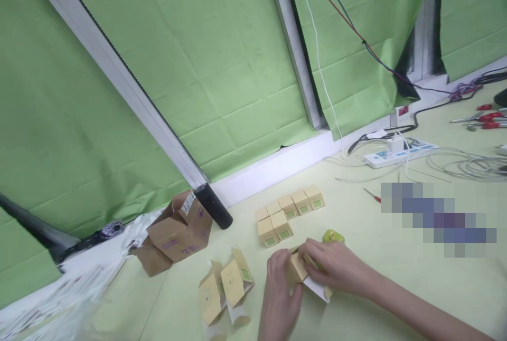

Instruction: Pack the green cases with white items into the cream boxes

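Observation:
Between my hands is a small yellow-tan carton [298, 268] with a white-lined flap spread toward the lower right. My left hand [279, 288] wraps round its left side. The fingers of my right hand [327, 264] are bent over its top right edge. A yellow-green object [333, 236] lies just behind my right hand, partly hidden. To the left, two unfolded cartons [233, 283] stand with their flaps open. Several closed small boxes [280, 224] sit in rows beyond my hands, some showing a green label.
An open brown cardboard box [182, 233] and a black cylinder [214, 206] stand at the back left. A white power strip [400, 153] with cables lies at the back right, near red-handled tools [491, 117]. Plastic bags [67, 299] lie at the left.

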The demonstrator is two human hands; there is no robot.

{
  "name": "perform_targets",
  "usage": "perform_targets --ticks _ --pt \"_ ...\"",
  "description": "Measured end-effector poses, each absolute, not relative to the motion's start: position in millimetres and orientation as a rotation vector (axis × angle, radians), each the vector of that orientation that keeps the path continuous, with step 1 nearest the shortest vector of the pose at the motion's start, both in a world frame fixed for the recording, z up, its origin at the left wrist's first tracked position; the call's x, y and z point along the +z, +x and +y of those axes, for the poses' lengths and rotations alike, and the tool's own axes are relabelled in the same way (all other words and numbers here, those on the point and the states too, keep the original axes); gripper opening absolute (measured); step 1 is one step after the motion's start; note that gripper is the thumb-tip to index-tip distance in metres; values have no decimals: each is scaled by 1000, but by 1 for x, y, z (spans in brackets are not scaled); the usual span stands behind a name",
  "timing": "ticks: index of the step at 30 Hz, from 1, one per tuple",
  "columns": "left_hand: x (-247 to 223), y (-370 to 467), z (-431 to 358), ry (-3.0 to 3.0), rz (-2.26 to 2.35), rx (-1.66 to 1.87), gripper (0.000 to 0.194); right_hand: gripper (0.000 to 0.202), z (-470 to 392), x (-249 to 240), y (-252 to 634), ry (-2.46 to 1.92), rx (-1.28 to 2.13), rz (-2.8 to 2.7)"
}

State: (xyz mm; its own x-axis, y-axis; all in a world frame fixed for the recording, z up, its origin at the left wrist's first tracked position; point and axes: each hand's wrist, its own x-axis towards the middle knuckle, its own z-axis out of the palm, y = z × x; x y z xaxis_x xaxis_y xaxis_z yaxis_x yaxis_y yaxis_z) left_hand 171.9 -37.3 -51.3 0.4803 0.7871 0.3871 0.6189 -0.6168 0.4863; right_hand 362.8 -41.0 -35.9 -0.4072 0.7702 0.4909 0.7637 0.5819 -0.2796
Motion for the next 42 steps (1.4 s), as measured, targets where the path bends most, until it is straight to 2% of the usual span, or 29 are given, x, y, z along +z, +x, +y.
perform_targets --ticks 4,8,13,19,22,27,29,30,32,34,38,42 --pt "-45 177 -41 2446 1191 699 70 12 -40 -35 365 -1285 -32 -2201" --pt "-51 174 -39 2490 1158 806 61 21 -41 -37 365 -1305 -57 -2176" --pt "-59 172 -37 2505 1035 961 45 9 -40 -38 362 -1220 -14 -2159" --pt "-43 179 -36 1699 1465 1155 55 23 -24 -20 411 -1364 286 -1844" --pt "-42 183 -29 1223 1351 1313 61 23 -19 -21 454 -1462 265 -1830" --pt "-44 189 -28 845 1114 1266 55 18 -29 -39 490 -1531 267 -1974" --pt "-40 192 -33 735 1033 1234 51 13 -37 -43 479 -1511 231 -2042" --pt "-37 194 -37 709 1003 1218 47 17 -40 -43 468 -1473 184 -2081" --pt "-32 198 -43 680 926 1176 39 42 -46 -40 437 -1300 -6 -2182" --pt "-27 200 -47 639 837 1143 31 51 -48 -33 403 -1030 -176 -2296" --pt "-16 191 -44 493 735 1181 18 39 -38 -23 355 -647 -409 -2404" --pt "-2 160 -34 586 981 1354 17 27 -5 -26 331 -666 -391 -2430"
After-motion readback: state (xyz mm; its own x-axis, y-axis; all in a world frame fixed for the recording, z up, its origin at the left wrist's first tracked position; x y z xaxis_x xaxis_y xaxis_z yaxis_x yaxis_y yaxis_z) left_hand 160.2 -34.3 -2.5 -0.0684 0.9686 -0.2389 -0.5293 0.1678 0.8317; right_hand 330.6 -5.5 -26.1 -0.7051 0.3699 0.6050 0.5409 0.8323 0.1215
